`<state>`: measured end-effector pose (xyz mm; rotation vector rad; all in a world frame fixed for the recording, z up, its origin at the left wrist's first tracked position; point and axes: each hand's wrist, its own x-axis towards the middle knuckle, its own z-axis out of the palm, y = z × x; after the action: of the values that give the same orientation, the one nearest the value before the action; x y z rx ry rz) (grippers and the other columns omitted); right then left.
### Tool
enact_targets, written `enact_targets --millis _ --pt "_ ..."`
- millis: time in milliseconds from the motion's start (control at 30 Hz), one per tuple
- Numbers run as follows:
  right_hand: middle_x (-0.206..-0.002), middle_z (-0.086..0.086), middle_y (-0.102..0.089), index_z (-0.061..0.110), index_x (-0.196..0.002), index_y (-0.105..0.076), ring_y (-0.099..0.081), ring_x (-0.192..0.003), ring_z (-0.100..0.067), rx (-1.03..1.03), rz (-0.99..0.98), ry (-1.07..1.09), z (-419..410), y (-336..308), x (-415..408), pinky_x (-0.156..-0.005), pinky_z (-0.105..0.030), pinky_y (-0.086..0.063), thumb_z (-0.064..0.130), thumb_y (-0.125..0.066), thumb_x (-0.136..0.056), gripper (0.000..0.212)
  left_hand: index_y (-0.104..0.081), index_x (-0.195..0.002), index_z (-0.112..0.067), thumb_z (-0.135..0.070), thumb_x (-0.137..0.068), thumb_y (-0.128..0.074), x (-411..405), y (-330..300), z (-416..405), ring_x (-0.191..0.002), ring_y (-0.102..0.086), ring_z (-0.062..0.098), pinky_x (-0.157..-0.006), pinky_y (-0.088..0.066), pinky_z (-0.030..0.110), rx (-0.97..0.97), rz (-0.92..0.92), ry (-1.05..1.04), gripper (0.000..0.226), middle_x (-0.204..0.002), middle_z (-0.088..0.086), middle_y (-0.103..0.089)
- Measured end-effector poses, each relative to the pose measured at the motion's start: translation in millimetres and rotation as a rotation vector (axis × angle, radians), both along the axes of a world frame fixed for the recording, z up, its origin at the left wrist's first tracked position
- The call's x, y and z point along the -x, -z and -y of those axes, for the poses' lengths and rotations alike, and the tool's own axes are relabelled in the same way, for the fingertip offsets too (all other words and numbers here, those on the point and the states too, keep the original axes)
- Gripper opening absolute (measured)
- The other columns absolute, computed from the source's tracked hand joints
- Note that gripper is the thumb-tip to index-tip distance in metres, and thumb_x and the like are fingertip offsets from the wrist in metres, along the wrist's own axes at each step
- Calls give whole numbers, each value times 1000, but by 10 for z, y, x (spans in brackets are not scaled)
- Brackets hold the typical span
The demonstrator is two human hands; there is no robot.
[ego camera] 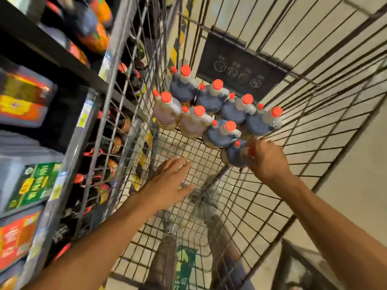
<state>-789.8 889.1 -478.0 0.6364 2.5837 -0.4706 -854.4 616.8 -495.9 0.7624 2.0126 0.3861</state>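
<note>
Item: dark bottle point(233, 156), red-orange cap, right of centre in the frame, at the near end of a cluster of like bottles on the mesh floor of a wire cage trolley point(240, 197). Holder: right hand point(266, 160), fingers curled round the bottle's neck and top, covering most of the cap. Whether the bottle's base rests on the mesh cannot be told. Left hand point(169, 181): centre of the frame, just above the mesh floor, fingers straight and slightly spread, holding nothing, well apart from the bottles. Cluster: 7 other bottles, packed touching in 2 rows toward the upper centre, comprising 5 dark bottles point(213, 99) and 2 pale bottles point(167, 114) at the left end. Fixture: dark sign plate point(240, 65) with 4 round symbols on the trolley's far wall, upper centre. Left edge of the frame: shelving point(52, 57) with blurred cartons point(31, 185) and dark bottles with red tops point(109, 141). Lower centre: shoes point(169, 225) visible through the mesh.
</note>
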Motion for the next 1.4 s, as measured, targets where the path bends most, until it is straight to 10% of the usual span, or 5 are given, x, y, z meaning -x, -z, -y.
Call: enact_targets --millis 333,633,1033,1267,1400 --pt "-77 6 -74 24 -88 -76 -68 -71 -9 503 87 -401 292 -646 495 -71 -36 -57 28 -76 -81 8 -26 -153 -39 -50 -58 -94 93 -82 -51 -140 -37 5 -116 -32 27 -193 262 -287 118 -156 -13 -36" --pt "-88 7 -76 27 -105 -76 -70 -81 -10 630 -46 -375 580 -645 654 -78 -38 -57 31 -81 -81 24 -49 -132 -31 -39 -56 -95 -32 -46 102 -101 -60 1 -87 -46 12 -363 176 -554 89 -113 -21 -61" --pt "-129 -10 -62 3 -145 -41 -62 -111 -21 717 317 599 188 152 49 -88 -31 -53 22 -90 -73 89 -54 -117 -37 -25 -49 -101 46 -105 182 -94 -63 5 -86 -51 26 -248 19 -883 83 -101 -25 -63" --pt "-142 1 -51 19 -150 -35 -52 -128 -17 692 -129 825 442 810 208 -110 -38 -46 18 -96 -63 106 -60 -106 -35 -37 -41 -99 19 -59 193 -87 -63 -13 -71 -52 12 -240 21 -968 76 -97 -21 -67" --pt "-131 2 -53 8 -143 -41 -53 -116 -6 655 -317 866 579 1004 305 -84 2 -42 8 -93 -66 93 -61 -100 -29 -39 -38 -97 -5 92 238 -80 -63 -16 -63 -49 7 -263 78 -1077 72 -96 -18 -69"
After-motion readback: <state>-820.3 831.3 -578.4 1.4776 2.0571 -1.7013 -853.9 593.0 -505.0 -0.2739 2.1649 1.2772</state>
